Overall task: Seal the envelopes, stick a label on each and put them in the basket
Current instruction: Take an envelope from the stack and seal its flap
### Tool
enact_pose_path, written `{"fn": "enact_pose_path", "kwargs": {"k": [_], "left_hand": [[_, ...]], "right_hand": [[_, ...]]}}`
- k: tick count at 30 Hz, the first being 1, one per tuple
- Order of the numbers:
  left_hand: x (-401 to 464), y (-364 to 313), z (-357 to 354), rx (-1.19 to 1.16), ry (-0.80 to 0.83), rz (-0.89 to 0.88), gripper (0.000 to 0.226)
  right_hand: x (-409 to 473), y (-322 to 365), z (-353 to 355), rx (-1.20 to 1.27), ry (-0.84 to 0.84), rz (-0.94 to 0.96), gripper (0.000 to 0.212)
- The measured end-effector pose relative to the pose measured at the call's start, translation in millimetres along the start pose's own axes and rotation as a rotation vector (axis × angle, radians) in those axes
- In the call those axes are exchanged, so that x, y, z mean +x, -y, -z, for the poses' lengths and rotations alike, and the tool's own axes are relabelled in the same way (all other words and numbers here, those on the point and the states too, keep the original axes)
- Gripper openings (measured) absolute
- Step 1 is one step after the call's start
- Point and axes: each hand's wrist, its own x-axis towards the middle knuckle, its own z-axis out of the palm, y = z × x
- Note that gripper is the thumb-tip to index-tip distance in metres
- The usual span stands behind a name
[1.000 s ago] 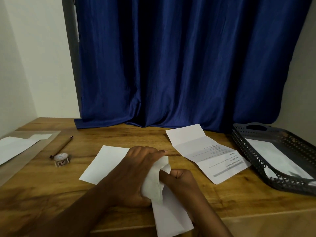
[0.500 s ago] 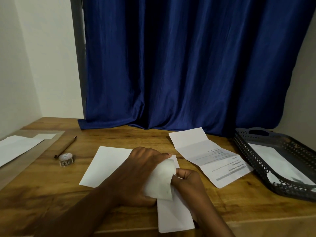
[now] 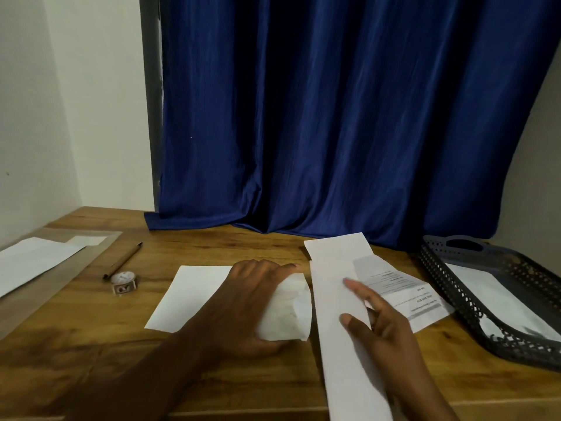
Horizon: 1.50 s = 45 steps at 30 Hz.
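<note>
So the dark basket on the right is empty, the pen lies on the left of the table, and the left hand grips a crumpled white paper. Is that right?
Not quite: the basket is not empty. The head view shows a white envelope lying flat inside it. The rest holds: the pen lies on the left of the table, and the left hand grips a crumpled white paper.

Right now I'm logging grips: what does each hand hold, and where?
Left hand grips crumpled paper around its middle. Right hand holds nothing.
</note>
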Motion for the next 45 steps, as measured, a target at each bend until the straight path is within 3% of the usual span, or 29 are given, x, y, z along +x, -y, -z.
{"fn": "enact_pose_path", "kwargs": {"k": [3,7,11,15,23,27,35,38,41,45], "left_hand": [[0.1,3.4,-0.8,-0.065,0.090,0.101,0.110],[-2.6,13.1,-7.2,-0.055,0.161,0.148,0.113],[-2.4,11.0,-7.6,-0.029,0.084,0.128,0.106],[-2.8,13.2,-9.8,-0.007,0.179,0.148,0.111],[0.1,7.1,-6.7,0.045,0.163,0.096,0.109],[-0.1,5.8,-6.5,0.070,0.118,0.093,0.112],[0.2,9.3,-6.3,0.060,0.208,0.111,0.112],[0.2,8.4,-7.1,0.028,0.236,0.075,0.109],[0.3,9.3,-8.7,0.035,0.221,0.049,0.106],[-2.2,9.1,-10.1,0.053,0.163,0.042,0.107]], "right_hand": [[-2.6,1.3,25.8,0.022,0.105,-0.058,0.070],[-7.6,5.3,45.0,-0.055,0.172,-0.042,0.036],[-9.9,10.7,48.9,-0.165,0.179,0.007,0.016],[-6.0,19.8,46.5,-0.386,0.255,0.014,0.014],[10.9,51.6,42.6,-0.748,0.413,-0.001,0.021],[25.9,61.1,39.0,-0.795,0.479,0.020,0.017],[48.3,64.6,40.9,-0.854,0.600,0.036,0.020],[54.9,63.5,27.5,-0.911,0.542,0.101,0.020],[61.1,63.3,6.8,-0.986,0.352,0.167,0.043],[61.4,53.6,-22.5,-1.023,0.228,0.295,0.053]]}}
